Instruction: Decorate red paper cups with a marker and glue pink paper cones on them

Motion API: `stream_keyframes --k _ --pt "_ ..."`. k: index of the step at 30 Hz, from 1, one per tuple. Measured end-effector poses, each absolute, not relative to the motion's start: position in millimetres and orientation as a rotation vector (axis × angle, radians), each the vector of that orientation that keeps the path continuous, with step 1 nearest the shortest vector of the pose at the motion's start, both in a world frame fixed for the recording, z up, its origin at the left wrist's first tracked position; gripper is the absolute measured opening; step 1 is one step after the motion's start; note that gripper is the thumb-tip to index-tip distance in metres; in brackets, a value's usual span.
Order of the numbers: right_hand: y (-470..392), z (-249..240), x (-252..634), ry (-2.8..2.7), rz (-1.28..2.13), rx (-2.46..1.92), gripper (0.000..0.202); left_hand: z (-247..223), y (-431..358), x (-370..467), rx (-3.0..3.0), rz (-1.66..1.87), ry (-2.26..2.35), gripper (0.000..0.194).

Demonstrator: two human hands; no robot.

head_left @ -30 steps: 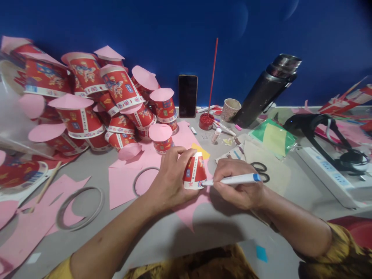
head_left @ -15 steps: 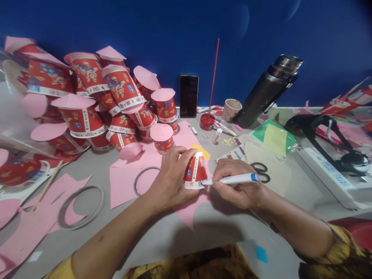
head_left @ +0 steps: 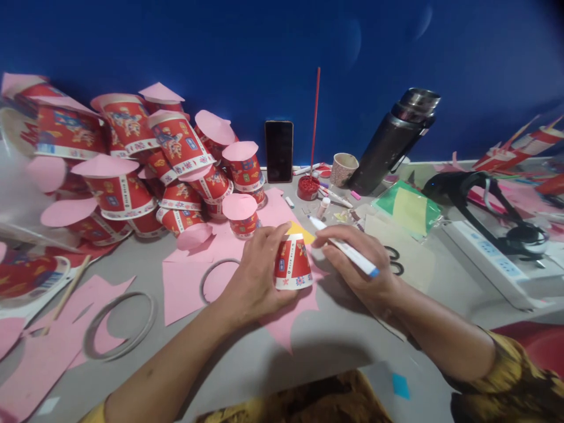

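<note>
Wrapped round the left side of a red paper cup [head_left: 292, 263] is my left hand [head_left: 259, 267]. The cup stands mouth down, tilted a little, and small flowers are drawn on the white band at its lower rim. My right hand [head_left: 356, 258] holds a white marker [head_left: 346, 247] with a blue end, just right of the cup. The marker's tip points up and to the left, apart from the cup. Under the cup lie pink paper [head_left: 282, 329] and a piece of yellow paper [head_left: 304, 231].
Red cups with pink paper tops [head_left: 118, 194] are piled at the left. Grey tape rings [head_left: 150, 317] lie nearby. At the back stand a phone [head_left: 279, 151], a paper cup [head_left: 344, 170] and a black thermos [head_left: 392, 141]. Scissors [head_left: 393, 260] and a power strip [head_left: 493, 264] are at right.
The marker has left the cup's rim and swung so that its tip points up and away. My left hand still holds the cup. The view has shifted slightly.
</note>
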State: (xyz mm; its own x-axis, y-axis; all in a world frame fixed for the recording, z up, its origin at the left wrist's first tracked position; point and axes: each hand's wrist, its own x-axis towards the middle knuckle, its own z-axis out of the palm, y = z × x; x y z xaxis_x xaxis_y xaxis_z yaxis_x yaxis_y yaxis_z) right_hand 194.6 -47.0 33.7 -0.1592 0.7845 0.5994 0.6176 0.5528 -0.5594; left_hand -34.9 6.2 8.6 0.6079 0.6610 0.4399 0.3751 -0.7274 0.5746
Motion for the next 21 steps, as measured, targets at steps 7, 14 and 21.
stream_keyframes --k 7,14,21 --pt "-28.9 15.1 206.0 -2.129 0.493 -1.179 0.114 9.9 6.5 -38.0 2.404 0.841 0.811 0.104" --pt "-30.0 17.2 209.9 -2.089 0.524 -1.074 0.098 13.5 7.7 -45.2 2.186 0.78 0.791 0.107" --pt "-28.4 25.0 212.7 -1.994 0.558 -1.003 0.109 18.6 13.5 -46.0 1.984 0.812 0.796 0.088"
